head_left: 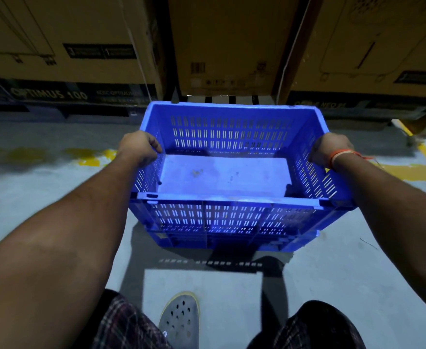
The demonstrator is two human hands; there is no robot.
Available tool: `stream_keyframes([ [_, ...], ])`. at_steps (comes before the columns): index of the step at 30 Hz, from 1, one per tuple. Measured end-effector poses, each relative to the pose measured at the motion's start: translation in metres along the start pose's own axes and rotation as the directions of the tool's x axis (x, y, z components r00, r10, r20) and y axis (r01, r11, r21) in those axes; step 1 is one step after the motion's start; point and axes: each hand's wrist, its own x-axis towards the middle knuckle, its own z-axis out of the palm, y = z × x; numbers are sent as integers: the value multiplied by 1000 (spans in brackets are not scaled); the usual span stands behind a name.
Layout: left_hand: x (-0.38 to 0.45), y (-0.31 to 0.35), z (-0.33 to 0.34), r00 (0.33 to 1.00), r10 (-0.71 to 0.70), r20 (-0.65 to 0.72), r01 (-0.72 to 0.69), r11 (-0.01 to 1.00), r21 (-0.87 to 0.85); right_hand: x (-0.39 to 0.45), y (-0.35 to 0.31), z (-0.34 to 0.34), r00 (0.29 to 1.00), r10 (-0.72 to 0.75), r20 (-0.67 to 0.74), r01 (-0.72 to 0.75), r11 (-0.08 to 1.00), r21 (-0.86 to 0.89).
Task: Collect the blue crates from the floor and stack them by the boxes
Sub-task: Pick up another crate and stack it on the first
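Observation:
I hold a blue slotted plastic crate (234, 197) out in front of me, above the grey floor. My left hand (138, 147) grips the rim of its left short side, thumb over the edge. The right short side's rim is gripped by my right hand (329, 149), which has an orange thread at the wrist. Inside, the crate shows only a bare, slightly soiled bottom. Below its near wall a second blue rim seems to show, so it may sit on or in another crate; I cannot tell. Its far wall is close to the cardboard boxes (229, 46).
Large brown cardboard boxes (65, 46) stand in a row along the back, with dark gaps between them. Yellow painted lines (423, 170) cross the concrete floor left and right. My sandalled foot (180, 321) and checked shorts are at the bottom edge.

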Motion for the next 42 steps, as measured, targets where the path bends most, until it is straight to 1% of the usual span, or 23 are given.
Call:
stream_keyframes([
  [3, -1, 2, -3, 1000, -19, 3, 19, 1000, 12, 1, 2, -1, 1000, 14, -13, -14, 1000, 14],
  [6, -1, 0, -2, 1000, -13, 15, 13, 1000, 27, -2, 1, -1, 1000, -8, -19, 9, 1000, 8],
  [9, 1, -1, 0, 1000, -23, -6, 23, 1000, -2, -2, -1, -1, 999, 10, -33, -10, 1000, 1],
  [15, 1, -2, 0, 999, -42, -4, 42, 999, -19, -4, -2, -3, 1000, 19, -20, -20, 1000, -21],
  [19, -1, 0, 1, 1000, -30, -1, 30, 999, -26, -5, -3, -2, 999, 44, -23, -45, 999, -22],
  [23, 4, -2, 2, 1000, -28, 1, 28, 999, -19, -3, -1, -2, 1000, 8, -14, -9, 997, -74],
  [25, 6, -3, 2, 1000, -16, 21, 16, 1000, -5, -1, -1, 0, 999, -32, -19, 29, 993, -111],
  [27, 3, 0, -3, 998, -15, 59, 15, 1000, 8, -1, -1, -4, 998, -69, 5, 70, 994, -81],
  [28, 0, 2, -6, 994, -23, 108, 19, 999, 32, -4, 0, -9, 995, -78, 56, 80, 996, -49],
  [30, -10, 9, -18, 971, -50, 235, 18, 990, 137, -14, 2, -19, 977, -82, 199, 89, 996, -25],
  [31, -19, 14, -26, 963, -75, 257, 26, 982, 189, -22, 2, -25, 973, -68, 221, 80, 996, -46],
  [32, -29, 21, -35, 965, -99, 244, 50, 979, 198, -33, 1, -32, 981, -45, 190, 54, 998, -43],
  [33, -40, 28, -46, 973, -99, 208, 66, 985, 159, -45, -1, -41, 991, -27, 128, 26, 1000, 7],
  [34, -52, 37, -59, 980, -82, 181, 69, 995, 74, -59, -5, -50, 997, -33, 73, 26, 996, 91],
  [35, -65, 47, -74, 980, -64, 188, 76, 996, -54, -76, -12, -60, 997, -62, 56, 49, 979, 199],
  [36, -82, 58, -91, 973, -55, 224, 106, 969, -223, -98, -22, -73, 992, -107, 70, 80, 946, 314],
  [37, -101, 69, -113, 958, -55, 280, 166, 906, -390, -122, -32, -88, 982, -162, 98, 105, 898, 427],
  [38, -124, 78, -139, 938, -59, 340, 237, 827, -511, -150, -44, -107, 968, -214, 128, 118, 847, 518],
  [40, -174, 87, -197, 918, -52, 393, 312, 709, -632, -210, -64, -147, 934, -308, 183, 122, 754, 645],
  [42, -226, 88, -264, 909, -99, 405, 378, 608, -699, -270, -80, -192, 908, -330, 257, 49, 694, 718],
])
